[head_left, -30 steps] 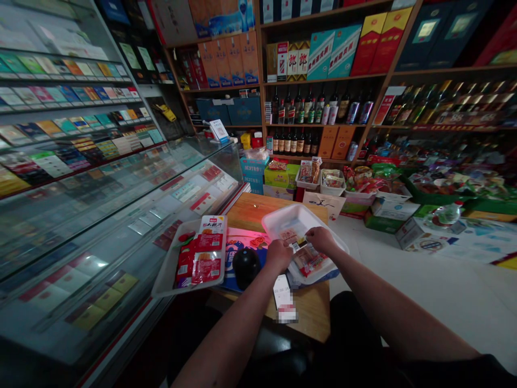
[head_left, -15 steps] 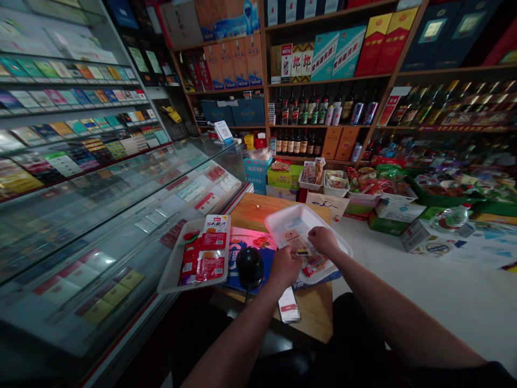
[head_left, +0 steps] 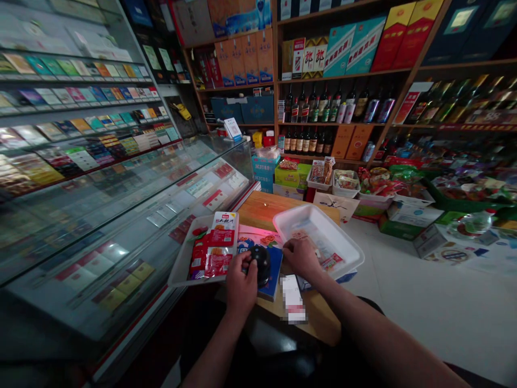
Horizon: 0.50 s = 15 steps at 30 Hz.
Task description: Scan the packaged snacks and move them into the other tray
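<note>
My left hand [head_left: 241,277] is closed around the side of a black, round-topped barcode scanner [head_left: 262,265], fingers at its left side. The scanner stands over a blue and pink printed box [head_left: 264,237]. My right hand [head_left: 299,256] has its fingers pressed together at the left rim of a white tray [head_left: 351,245]; what is in them, if anything, is hidden. Snack packets [head_left: 333,261] lie in that tray, partly behind the hand. On the left, a second white tray [head_left: 180,268] holds red snack packs [head_left: 220,250]. A phone [head_left: 293,299] lies near the front edge.
All this rests on a small wooden table [head_left: 258,205]. A glass display counter [head_left: 161,183] runs along the left. Behind are shelves of bottles [head_left: 302,140] and gift boxes [head_left: 355,48]. Bins of packaged snacks [head_left: 377,183] and cartons [head_left: 440,242] line the floor to the right.
My left hand has left the right-hand tray and moved left onto the barcode scanner. My right hand has shifted left and down to the tray's rim. The red glow near the scanner has faded.
</note>
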Available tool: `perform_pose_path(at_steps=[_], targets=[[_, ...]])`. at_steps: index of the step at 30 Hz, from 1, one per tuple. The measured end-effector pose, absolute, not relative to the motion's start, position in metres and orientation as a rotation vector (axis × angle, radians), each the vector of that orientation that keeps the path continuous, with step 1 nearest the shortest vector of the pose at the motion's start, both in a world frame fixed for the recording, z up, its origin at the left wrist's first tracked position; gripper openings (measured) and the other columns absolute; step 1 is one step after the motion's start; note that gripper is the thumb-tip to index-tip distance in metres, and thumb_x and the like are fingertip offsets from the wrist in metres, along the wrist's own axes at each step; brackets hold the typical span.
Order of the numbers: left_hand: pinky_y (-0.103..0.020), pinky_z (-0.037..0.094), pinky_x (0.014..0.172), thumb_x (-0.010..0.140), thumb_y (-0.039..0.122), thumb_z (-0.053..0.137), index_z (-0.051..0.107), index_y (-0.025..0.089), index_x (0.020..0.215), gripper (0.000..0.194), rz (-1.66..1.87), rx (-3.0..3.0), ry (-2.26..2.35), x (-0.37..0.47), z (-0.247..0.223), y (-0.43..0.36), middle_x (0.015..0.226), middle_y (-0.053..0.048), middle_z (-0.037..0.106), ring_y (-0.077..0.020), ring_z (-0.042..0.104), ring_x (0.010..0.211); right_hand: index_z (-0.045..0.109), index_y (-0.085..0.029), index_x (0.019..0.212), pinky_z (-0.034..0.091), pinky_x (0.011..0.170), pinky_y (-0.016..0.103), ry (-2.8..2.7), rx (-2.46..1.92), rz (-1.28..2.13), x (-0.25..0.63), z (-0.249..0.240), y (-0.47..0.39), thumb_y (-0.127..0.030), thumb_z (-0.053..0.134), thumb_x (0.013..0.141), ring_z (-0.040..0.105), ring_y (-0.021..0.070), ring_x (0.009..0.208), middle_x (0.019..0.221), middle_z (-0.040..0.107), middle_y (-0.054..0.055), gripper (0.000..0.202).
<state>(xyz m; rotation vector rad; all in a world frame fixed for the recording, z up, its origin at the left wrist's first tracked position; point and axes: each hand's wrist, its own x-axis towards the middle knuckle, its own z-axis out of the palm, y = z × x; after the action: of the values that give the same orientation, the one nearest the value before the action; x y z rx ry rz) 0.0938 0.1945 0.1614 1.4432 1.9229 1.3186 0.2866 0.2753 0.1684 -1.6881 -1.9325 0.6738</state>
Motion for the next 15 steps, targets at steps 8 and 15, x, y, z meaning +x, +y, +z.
perform_pose_path(at_steps=[8,15], targets=[[-0.045,0.035,0.120,0.097,0.044,0.051,0.050,0.021,0.146,0.054,1.215,1.204,1.711,0.068,0.118,0.190,0.152,-0.013,0.053,-0.0268,0.047,0.143,0.072,-0.017,0.112,0.048,0.081,0.029,-1.857,-1.686,0.940,0.243,0.136,0.237,-0.035,0.062,0.089,0.071,0.0237,0.094,0.100,0.077,0.010,0.031],[-0.042,0.035,0.121,0.099,0.048,0.046,0.051,0.021,0.145,0.053,1.215,1.164,1.624,0.075,0.120,0.190,0.154,-0.011,0.052,-0.0249,0.044,0.146,0.073,-0.019,0.102,0.046,0.077,0.029,-1.899,-1.667,0.967,0.229,0.133,0.235,-0.038,0.057,0.093,0.070,0.0234,0.090,0.095,0.076,0.010,0.027]])
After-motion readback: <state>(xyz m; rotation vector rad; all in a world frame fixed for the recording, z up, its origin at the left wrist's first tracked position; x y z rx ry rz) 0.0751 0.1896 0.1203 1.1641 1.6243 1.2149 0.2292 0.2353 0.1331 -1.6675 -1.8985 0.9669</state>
